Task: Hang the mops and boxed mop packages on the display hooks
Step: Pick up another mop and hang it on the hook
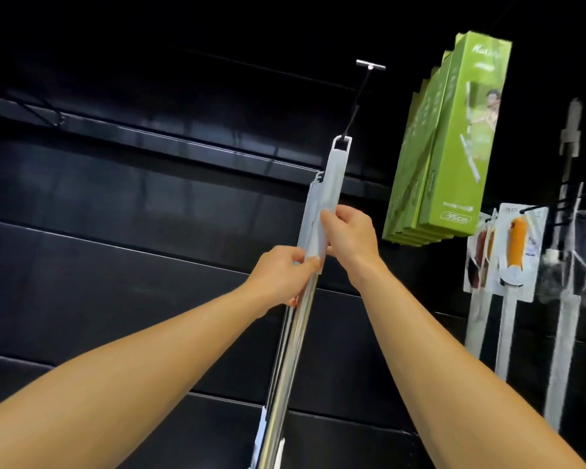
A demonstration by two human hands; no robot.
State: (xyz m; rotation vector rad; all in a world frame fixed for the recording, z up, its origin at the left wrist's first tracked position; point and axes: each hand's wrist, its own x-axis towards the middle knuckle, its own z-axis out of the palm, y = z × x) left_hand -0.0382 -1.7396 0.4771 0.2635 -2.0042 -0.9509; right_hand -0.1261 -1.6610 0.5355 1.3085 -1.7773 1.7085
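A mop with a pale grey grip (334, 184) and a shiny metal pole (293, 336) points up at a black display hook (364, 93). The loop at the grip's tip sits at the hook's lower end. More grey mop grips lie just behind it to the left. My left hand (285, 274) grips the poles where the grey grip ends. My right hand (347, 233) holds the front grip a little higher. Green boxed mop packages (454, 143) hang in a row on a hook to the right.
Black slatted wall panels (115, 265) fill the background. A bare black hook (44, 108) sticks out at upper left. Carded brushes with orange parts (516, 245) and other long white-handled goods (562, 299) hang at the right.
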